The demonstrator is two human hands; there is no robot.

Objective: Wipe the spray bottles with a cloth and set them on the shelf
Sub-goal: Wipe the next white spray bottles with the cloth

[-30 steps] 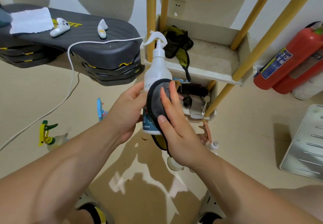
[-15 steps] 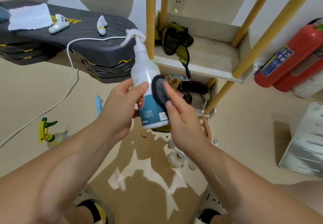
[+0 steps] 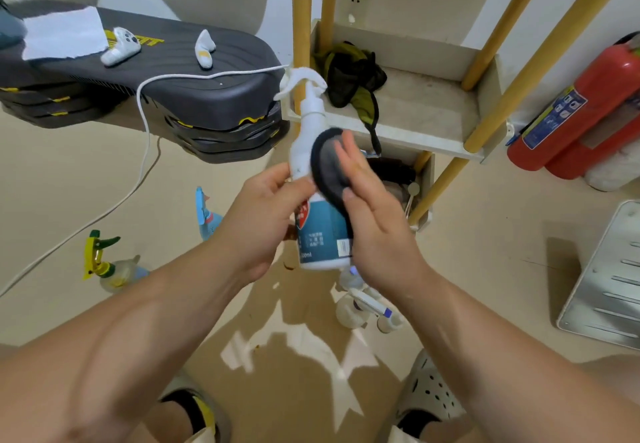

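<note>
My left hand (image 3: 263,214) grips a white spray bottle (image 3: 320,235) with a teal label, held upright in front of me. My right hand (image 3: 374,214) presses a dark grey round cloth (image 3: 327,165) flat against the bottle's right side, fingers straight. The white shelf (image 3: 426,145) with yellow poles stands just behind, with a dark green cloth on it. On the floor lie a yellow-and-green spray bottle (image 3: 107,266) at the left, a blue one (image 3: 206,214) near my left wrist, and clear ones (image 3: 360,304) below my right hand.
A stack of dark grey step boards (image 3: 194,107) with a white cable, white controllers and a white sheet sits at upper left. Red fire extinguishers (image 3: 585,113) lean at the right. A metal panel (image 3: 609,276) lies at the right edge. My feet are below.
The bottle has tilted back upright from leaning left, and my right hand has slid the cloth up along its side.
</note>
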